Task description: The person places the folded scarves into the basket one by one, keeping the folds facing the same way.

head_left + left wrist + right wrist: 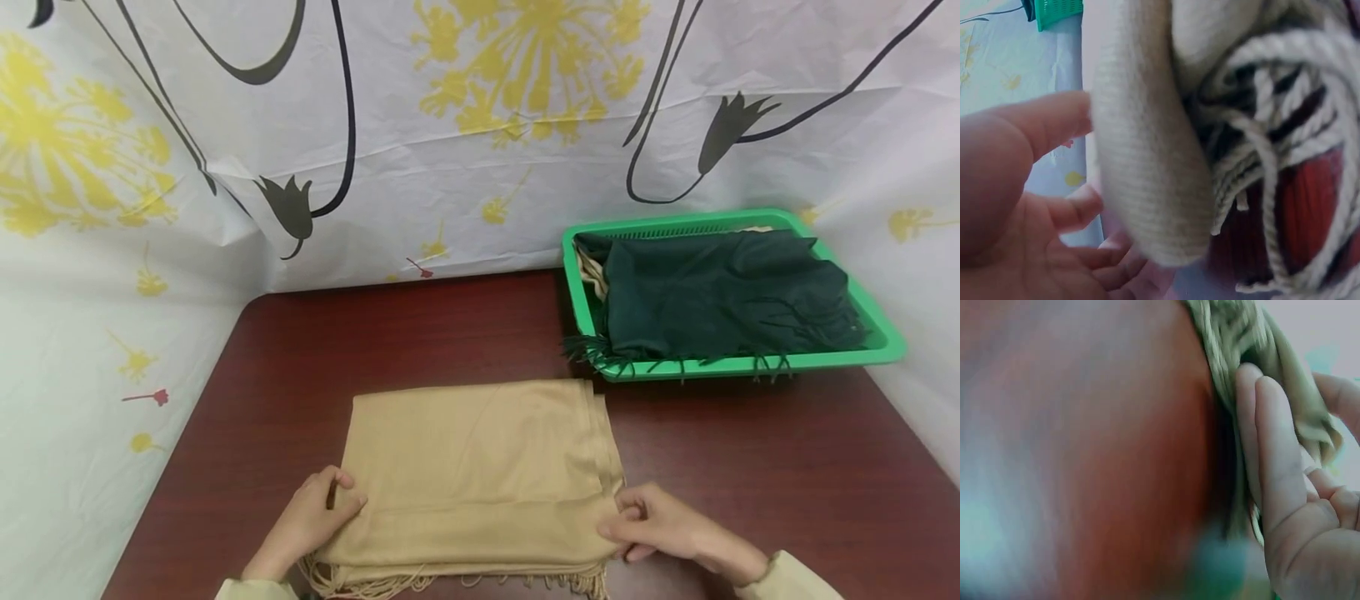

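Note:
A tan fringed scarf [480,450] lies folded into a rough rectangle on the table, its tasselled ends hanging out along the near edge. Across its front part runs a folded-over band. At the left end of that band my left hand [318,508] pinches the edge between thumb and fingers. My right hand [656,525] grips the opposite end, thumb on top and some fingers underneath. Close up in the left wrist view, the rounded fold [1147,137] stands beside the thumb, with twisted tassels [1266,144] to its right. The right wrist view is blurred; fingers [1279,437] reach under the cloth.
On the back right of the dark red table [420,333] stands a green plastic basket [750,367]. A dark green fringed scarf [720,292] lies in it over some tan cloth, tassels hanging over the front rim. Patterned white sheeting [450,200] encloses the back and sides.

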`<state>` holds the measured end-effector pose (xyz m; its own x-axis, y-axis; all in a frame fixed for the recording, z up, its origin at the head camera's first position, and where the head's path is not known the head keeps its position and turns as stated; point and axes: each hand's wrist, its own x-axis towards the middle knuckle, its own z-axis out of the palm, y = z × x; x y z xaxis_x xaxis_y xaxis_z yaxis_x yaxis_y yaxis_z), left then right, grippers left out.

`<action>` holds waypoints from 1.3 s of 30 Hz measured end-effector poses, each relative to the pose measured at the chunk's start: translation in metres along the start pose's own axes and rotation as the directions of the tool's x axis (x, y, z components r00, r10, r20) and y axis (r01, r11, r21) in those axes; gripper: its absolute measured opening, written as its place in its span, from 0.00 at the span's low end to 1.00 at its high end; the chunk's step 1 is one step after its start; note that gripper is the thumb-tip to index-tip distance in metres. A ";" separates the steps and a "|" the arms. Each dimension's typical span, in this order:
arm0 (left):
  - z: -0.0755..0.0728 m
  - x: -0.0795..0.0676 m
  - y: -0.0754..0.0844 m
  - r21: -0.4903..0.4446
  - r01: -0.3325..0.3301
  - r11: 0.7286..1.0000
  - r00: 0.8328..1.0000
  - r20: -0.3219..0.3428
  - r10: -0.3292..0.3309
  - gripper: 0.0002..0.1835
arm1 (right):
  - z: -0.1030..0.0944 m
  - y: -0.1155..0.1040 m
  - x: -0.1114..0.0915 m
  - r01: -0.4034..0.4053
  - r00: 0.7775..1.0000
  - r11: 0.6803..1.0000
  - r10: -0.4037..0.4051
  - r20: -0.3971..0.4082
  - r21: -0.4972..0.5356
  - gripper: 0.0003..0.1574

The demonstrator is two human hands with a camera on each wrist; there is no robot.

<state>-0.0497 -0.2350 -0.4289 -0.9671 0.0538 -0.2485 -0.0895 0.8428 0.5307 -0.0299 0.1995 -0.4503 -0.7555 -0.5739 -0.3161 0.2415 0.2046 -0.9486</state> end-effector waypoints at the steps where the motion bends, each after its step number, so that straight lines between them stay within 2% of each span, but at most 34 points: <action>1: -0.001 0.001 0.000 0.000 0.004 1.000 1.000 -0.013 -0.004 0.16 | -0.004 -0.001 0.000 0.004 1.000 1.000 -0.005 -0.022 -0.019 0.13; 6: -0.002 0.009 0.001 -0.050 0.018 0.999 0.999 -0.027 -0.019 0.27 | -0.025 -0.007 0.001 0.044 0.992 0.991 -0.058 -0.113 -0.126 0.18; 11: -0.004 0.017 0.005 -0.079 0.026 0.996 1.000 -0.003 -0.027 0.38 | -0.034 -0.012 0.005 0.058 0.967 0.964 -0.119 -0.227 -0.258 0.26; 17: -0.004 0.030 0.004 -0.098 0.009 0.995 1.000 -0.013 -0.010 0.39 | -0.029 -0.017 0.013 0.022 0.915 0.938 -0.157 -0.371 -0.345 0.30; 22: -0.005 0.036 0.003 -0.134 0.006 0.991 1.000 -0.016 -0.008 0.37 | -0.024 -0.018 0.020 0.039 0.887 0.918 -0.213 -0.409 -0.395 0.30; 27: -0.005 0.040 0.005 -0.153 -0.023 0.988 1.000 -0.024 0.020 0.34 | -0.025 -0.020 0.027 0.033 0.890 0.908 -0.217 -0.401 -0.418 0.33; 35: -0.007 0.042 0.009 -0.041 -0.032 0.999 0.999 0.005 0.033 0.39 | -0.028 -0.028 0.036 0.070 0.919 0.910 -0.218 -0.328 -0.408 0.36; 39: -0.007 0.047 0.009 -0.093 -0.022 0.995 1.000 0.020 0.024 0.39 | -0.032 -0.028 0.040 0.066 0.935 0.929 -0.185 -0.302 -0.364 0.35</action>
<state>-0.0975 -0.2286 -0.4302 -0.9640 0.0848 -0.2520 -0.0899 0.7879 0.6092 -0.0868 0.1960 -0.4359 -0.9352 -0.3348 -0.1157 -0.0471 0.4414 -0.8961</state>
